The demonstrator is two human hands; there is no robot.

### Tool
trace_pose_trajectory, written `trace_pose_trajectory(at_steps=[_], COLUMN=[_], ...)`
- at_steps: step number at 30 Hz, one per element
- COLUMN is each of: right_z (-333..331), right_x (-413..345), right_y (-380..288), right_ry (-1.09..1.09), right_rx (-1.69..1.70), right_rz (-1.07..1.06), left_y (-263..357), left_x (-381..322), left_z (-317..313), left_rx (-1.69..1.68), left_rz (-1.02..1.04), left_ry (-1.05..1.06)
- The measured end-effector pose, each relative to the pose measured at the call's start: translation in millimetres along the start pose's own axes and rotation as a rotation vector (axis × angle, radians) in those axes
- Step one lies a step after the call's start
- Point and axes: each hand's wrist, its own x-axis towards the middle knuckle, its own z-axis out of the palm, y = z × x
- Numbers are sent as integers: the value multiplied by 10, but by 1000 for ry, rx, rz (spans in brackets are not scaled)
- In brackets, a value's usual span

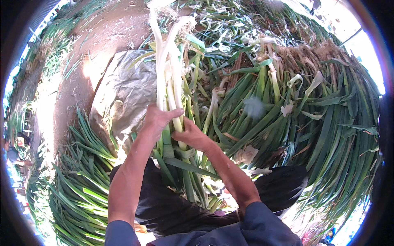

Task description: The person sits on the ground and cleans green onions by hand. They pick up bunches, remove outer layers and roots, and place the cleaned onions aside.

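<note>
Several large green onions [168,80] with long white stalks stand in a bunch before me, roots pointing away and green leaves hanging between my legs. Around the stalks' lower white part my left hand [160,117] is closed, its thumb across the front. My right hand [190,132] grips the same bunch from the right, slightly lower, where white turns green. Beyond my right hand, loose peeled leaves and a few stalks lie against the bunch. My fingers behind the stalks are hidden.
A large heap of unpeeled green onions [329,123] fills the right side, roots away from me. More onions with green leaves [77,184] lie at the left. A crumpled grey sheet [123,89] rests on bare soil [74,83]. Peeled scraps [227,33] are strewn beyond.
</note>
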Motion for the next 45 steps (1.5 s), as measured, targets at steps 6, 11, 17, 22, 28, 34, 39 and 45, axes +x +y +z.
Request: trace_pose_trajectory(at_steps=[6,11,17,22,28,34,39,45], right_z=[-341,-1289,-1456,-927,-389,-40,48,-668], right_x=[390,566,417,541,755,591,497,823], right_y=[700,2206,2798,1753,763,372,364,1121], right_ry=[-19,921,877,863,600,335,170,384], right_rx=[400,-792,-960,-581,-525,-264,-145,-293], right_rz=[-127,334,464,149,-340,-355,-436,-283], left_y=[19,137,-5,-50,51,-6,50,2], left_x=[222,319,479,446,379,423,316,406], left_z=[-287,-428,-348,-472,-351,-423,-470,-484], left_rx=[8,-140,-102,-81,-110,-199,-334,-340], left_rz=[-27,60,-9,-60,-65,-106,-194,-184], left_ry=[92,148,94,96,5,-99,-218,-159])
